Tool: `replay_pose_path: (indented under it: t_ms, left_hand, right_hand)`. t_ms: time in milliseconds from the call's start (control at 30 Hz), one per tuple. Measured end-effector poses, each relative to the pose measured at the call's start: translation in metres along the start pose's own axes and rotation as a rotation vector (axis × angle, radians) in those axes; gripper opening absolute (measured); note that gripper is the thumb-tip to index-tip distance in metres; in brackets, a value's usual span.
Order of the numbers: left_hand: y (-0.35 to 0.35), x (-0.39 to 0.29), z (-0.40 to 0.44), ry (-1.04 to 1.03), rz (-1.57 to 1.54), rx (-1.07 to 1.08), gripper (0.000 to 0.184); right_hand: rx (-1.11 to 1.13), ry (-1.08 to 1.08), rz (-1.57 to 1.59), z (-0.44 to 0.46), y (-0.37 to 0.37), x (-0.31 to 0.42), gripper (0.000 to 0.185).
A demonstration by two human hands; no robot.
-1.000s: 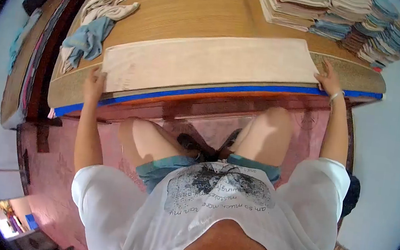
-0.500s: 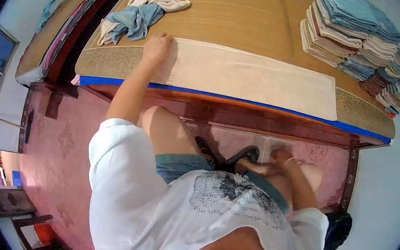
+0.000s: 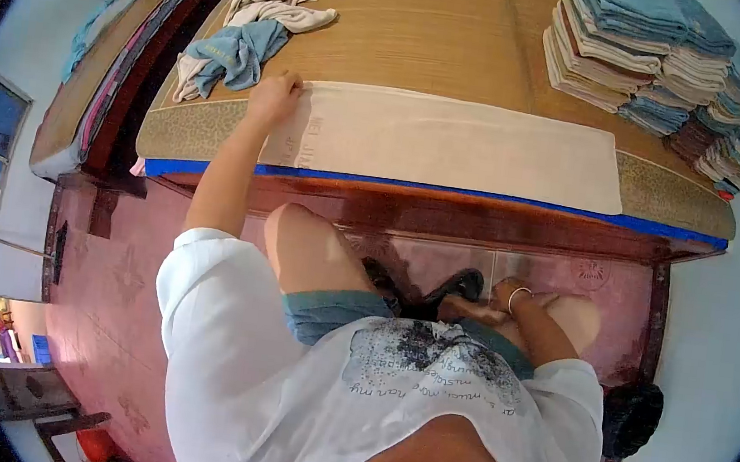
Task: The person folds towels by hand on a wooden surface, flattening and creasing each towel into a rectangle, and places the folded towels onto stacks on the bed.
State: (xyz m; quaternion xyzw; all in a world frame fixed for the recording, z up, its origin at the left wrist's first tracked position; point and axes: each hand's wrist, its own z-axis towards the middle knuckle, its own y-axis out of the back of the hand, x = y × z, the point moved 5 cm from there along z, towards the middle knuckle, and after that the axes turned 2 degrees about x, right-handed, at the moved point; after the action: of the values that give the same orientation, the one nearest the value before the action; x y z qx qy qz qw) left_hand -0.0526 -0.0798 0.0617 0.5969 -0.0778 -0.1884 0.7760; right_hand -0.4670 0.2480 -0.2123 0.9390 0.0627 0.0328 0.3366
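Observation:
A long folded cream towel (image 3: 453, 145) lies flat along the front edge of the bed, with faint raised lettering at its left end. My left hand (image 3: 275, 100) is at the towel's far left corner, its fingers curled closed on the fabric edge. Low beside my right leg is my right hand (image 3: 508, 297), with a bangle at the wrist, away from the towel. Its fingers are too small and unclear to make out. Just beyond my left hand lies a crumpled blue cloth (image 3: 242, 54), with a crumpled cream cloth (image 3: 272, 8) behind it.
Stacks of folded blue, cream and brown towels (image 3: 619, 49) stand at the far right of the bed, near the wall. A tan mat (image 3: 403, 25) covers the bed, whose front edge has blue trim (image 3: 680, 232). Another bed (image 3: 121, 57) stands at the left.
My left hand has shifted slightly left at the towel's end, and the lettering there shows more plainly. My right hand, blurred before, has moved a little left. The whole view has shifted slightly.

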Motion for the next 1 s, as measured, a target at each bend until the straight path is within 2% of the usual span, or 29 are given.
replay_pose_path:
  t_ms: [33,100,200,300,433,500,533,567,633,700,767,833,867,933,1000]
  left_hand:
    - [0.001,-0.001,0.0,-0.003,-0.001,0.004,0.014]
    - [0.01,-0.001,0.002,0.05,-0.031,-0.058,0.014]
    - [0.031,-0.017,-0.004,0.091,-0.07,-0.185,0.014]
    - [0.013,-0.008,-0.003,0.15,0.023,-0.185,0.014]
    - [-0.007,0.009,-0.006,0.15,0.007,-0.228,0.014]
    - [-0.009,0.021,-0.009,0.177,0.109,-0.251,0.016]
    - [0.003,0.015,-0.014,0.173,0.07,-0.274,0.017]
    - [0.004,0.014,-0.016,0.163,0.07,-0.269,0.017]
    - [0.015,0.014,-0.023,0.187,0.096,-0.408,0.016]
    - [0.017,0.001,-0.02,0.16,0.13,-0.429,0.013]
    - [0.012,-0.028,-0.012,-0.058,0.037,-0.343,0.013]
    - [-0.004,-0.06,-0.001,-0.144,-0.166,-0.213,0.015]
    - [-0.006,-0.081,0.0,-0.155,-0.197,-0.197,0.017]
    - [-0.018,-0.111,0.01,-0.271,-0.228,-0.134,0.017]
    - [-0.023,-0.125,0.016,-0.301,-0.17,-0.127,0.017]
  right_hand:
    - [0.003,-0.001,0.004,0.008,-0.006,0.0,0.046]
    - [0.176,-0.055,-0.105,0.029,-0.027,-0.006,0.048]
    - [0.202,-0.091,-0.072,-0.007,0.016,0.006,0.046]
    - [0.118,-0.041,-0.075,0.002,0.009,0.002,0.047]
    - [0.118,-0.026,-0.08,0.019,-0.018,-0.01,0.049]
    - [0.099,-0.187,0.016,0.002,0.0,-0.008,0.051]
    - [0.087,-0.099,-0.042,0.001,0.005,-0.005,0.054]
    - [0.089,-0.1,-0.031,-0.001,0.011,-0.005,0.054]
    - [0.136,-0.026,0.05,-0.004,0.016,0.002,0.057]
    - [0.076,0.026,0.011,0.016,-0.003,0.0,0.057]
    - [0.016,0.073,-0.042,0.018,0.0,0.001,0.058]
    - [0.169,-0.014,-0.096,0.009,0.017,0.007,0.059]
    - [0.143,-0.082,-0.153,0.011,0.019,0.009,0.061]
    - [0.161,-0.033,-0.16,0.016,0.019,0.007,0.059]
    - [0.18,0.006,-0.165,0.012,0.016,0.005,0.056]
